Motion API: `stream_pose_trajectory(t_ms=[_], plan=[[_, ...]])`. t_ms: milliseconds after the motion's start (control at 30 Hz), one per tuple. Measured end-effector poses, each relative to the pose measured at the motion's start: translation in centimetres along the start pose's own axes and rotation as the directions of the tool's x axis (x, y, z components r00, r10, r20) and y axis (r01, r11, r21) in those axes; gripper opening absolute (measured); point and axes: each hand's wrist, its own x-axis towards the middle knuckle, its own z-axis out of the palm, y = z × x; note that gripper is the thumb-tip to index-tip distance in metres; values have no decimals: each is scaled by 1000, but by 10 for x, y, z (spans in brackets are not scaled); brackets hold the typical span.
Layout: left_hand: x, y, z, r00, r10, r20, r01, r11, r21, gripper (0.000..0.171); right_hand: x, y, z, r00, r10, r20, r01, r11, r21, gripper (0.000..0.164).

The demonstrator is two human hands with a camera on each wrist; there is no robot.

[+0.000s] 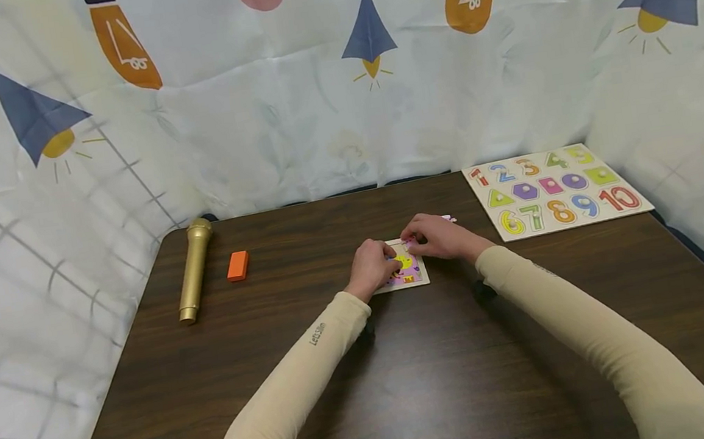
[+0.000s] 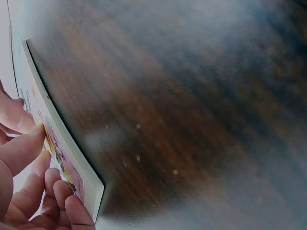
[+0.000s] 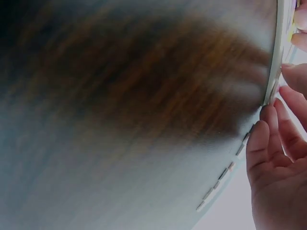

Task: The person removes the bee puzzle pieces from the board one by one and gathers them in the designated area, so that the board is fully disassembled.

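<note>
A small jigsaw puzzle board (image 1: 423, 278), with a pink-purple and yellow picture and a pale frame, lies on the table under both hands. My left hand (image 1: 372, 267) bends over its left part. In the left wrist view, the thumb (image 2: 26, 146) and fingertips touch the picture; whether they pinch a piece cannot be told. At the upper right corner, my right hand (image 1: 439, 235) pinches a small pink puzzle piece, mostly hidden by its thumb (image 3: 295, 78) and forefinger. Loose puzzle pieces (image 3: 221, 173) lie in a row beyond it, largely covered in the head view.
On the dark wooden table (image 1: 441, 386), a gold microphone (image 1: 195, 271) and an orange block (image 1: 238, 265) lie to the left. A number-and-shape peg board (image 1: 493, 229) occupies the far right corner. A patterned curtain (image 1: 313, 128) hangs behind the back edge.
</note>
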Motion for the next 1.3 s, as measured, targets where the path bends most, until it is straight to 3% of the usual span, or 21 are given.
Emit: stream_pose_trajectory(t_ms=[400, 533, 767, 1100, 1300], plan=[[0, 0, 0, 1000, -15, 3, 15, 1000, 4, 20, 0, 5, -2, 999, -46, 14, 47, 997, -59, 33], [0, 0, 0, 1000, -13, 7, 13, 1000, 10, 20, -1, 6, -4, 998, -52, 34, 53, 998, -40, 40], [0, -1, 0, 1000, -9, 4, 9, 1000, 13, 20, -3, 8, -3, 991, -135, 12, 135, 990, -30, 36], [2, -1, 3, 1000, -15, 9, 15, 1000, 19, 21, -5, 4, -4, 998, -63, 19, 63, 998, -21, 39], [2, -1, 3, 1000, -21, 12, 21, 1000, 11, 22, -4, 5, -4, 997, -72, 14, 72, 997, -4, 39]])
